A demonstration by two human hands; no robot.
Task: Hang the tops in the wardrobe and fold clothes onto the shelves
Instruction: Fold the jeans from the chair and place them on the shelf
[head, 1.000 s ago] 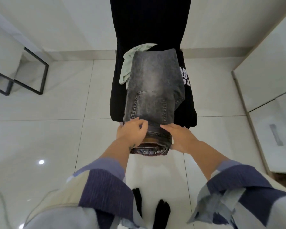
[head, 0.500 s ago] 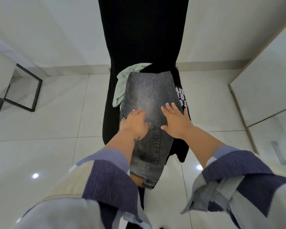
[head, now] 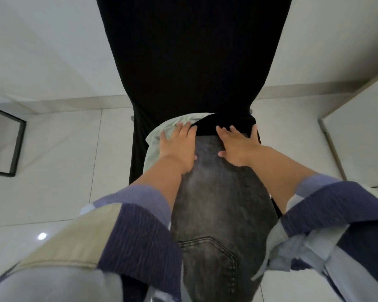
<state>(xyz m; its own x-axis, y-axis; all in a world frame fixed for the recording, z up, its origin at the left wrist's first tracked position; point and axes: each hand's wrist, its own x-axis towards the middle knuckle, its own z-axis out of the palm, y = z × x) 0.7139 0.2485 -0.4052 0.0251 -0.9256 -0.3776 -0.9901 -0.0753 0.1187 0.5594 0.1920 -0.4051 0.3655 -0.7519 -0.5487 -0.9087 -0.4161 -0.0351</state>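
Note:
Grey washed jeans (head: 218,203) lie folded lengthwise on a black-covered chair (head: 190,62), a back pocket showing near me. My left hand (head: 178,148) lies flat at the jeans' far left corner, fingers spread and partly over a pale green garment (head: 156,138) underneath. Flat on the far right corner rests my right hand (head: 238,147), fingers apart. A black garment (head: 207,127) lies beyond the jeans' far edge, under my fingertips. Neither hand grips anything.
White tiled floor surrounds the chair. A black metal frame (head: 18,147) stands at the left. A white cabinet or wardrobe panel (head: 362,136) rises at the right. My striped sleeves fill the bottom of the view.
Both hands slid away from me along the jeans, from the near waistband end to the far end, pressing flat. The view has moved closer to the chair.

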